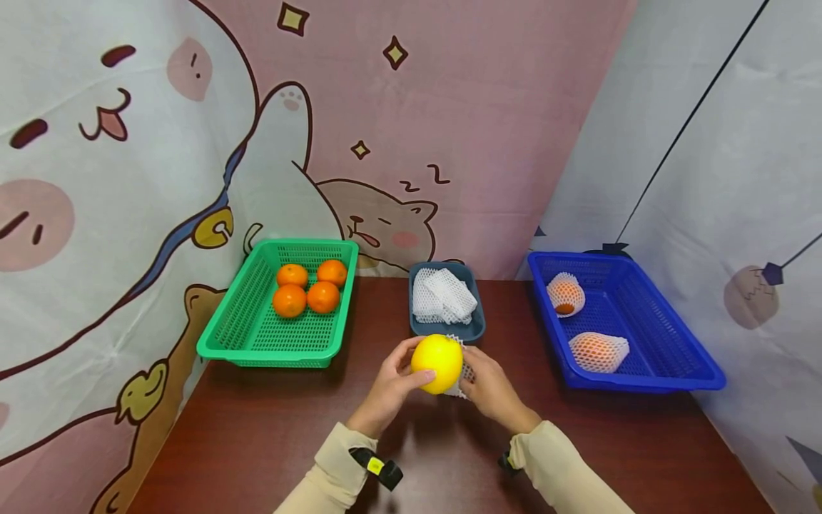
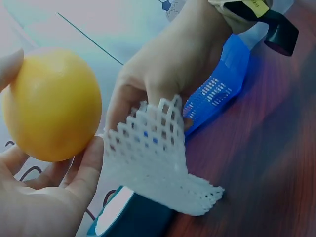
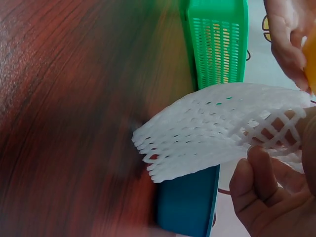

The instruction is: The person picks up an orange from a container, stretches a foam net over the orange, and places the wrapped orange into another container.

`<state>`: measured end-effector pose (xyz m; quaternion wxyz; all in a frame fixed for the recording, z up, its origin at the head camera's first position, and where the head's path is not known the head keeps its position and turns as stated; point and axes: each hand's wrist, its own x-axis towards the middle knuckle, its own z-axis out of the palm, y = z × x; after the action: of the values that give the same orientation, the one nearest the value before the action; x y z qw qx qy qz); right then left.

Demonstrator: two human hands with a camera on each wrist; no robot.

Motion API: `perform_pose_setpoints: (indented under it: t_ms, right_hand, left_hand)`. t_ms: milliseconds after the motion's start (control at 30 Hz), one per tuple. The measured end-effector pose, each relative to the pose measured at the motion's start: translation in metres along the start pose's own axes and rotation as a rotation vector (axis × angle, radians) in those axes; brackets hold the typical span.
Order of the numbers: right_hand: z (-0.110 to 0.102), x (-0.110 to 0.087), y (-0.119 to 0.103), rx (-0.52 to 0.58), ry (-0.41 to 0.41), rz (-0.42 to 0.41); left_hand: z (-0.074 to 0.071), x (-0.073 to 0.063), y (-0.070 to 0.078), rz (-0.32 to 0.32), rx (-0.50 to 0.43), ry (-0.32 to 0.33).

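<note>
A smooth round yellow fruit (image 1: 437,364) is held in my left hand (image 1: 392,389), thumb on one side and fingers on the other. In the left wrist view, the fruit (image 2: 52,104) looks more orange-yellow. My right hand (image 1: 491,389) grips a white foam net sleeve (image 3: 217,126) at one end, its fingers partly inside the mesh opening. The sleeve (image 2: 148,153) hangs beside the fruit, apart from it, and looks flat at its far end. Both hands are above the table, just in front of a small dark blue-grey bin (image 1: 447,334).
More white foam sleeves (image 1: 443,294) lie in the small bin. A green basket (image 1: 257,353) with several oranges (image 1: 289,300) stands at the left. In the blue basket (image 1: 648,382) at the right are two fruits in foam sleeves (image 1: 599,352). A printed cloth hangs behind.
</note>
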<state>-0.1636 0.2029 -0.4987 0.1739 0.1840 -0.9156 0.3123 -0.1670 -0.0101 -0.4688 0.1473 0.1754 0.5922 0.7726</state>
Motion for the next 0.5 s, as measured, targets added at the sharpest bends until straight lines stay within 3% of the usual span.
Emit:
perform_pose_setpoints:
  t_ms: [200, 500]
  right_hand:
    - [0.001, 0.003, -0.002, 0.012, 0.015, -0.018]
    - [-0.004, 0.004, -0.007, 0.015, -0.004, -0.001]
  left_hand:
    - [0.005, 0.003, -0.007, -0.006, 0.023, -0.004]
    - [0.0, 0.004, -0.019, -0.029, 0.217, 0.085]
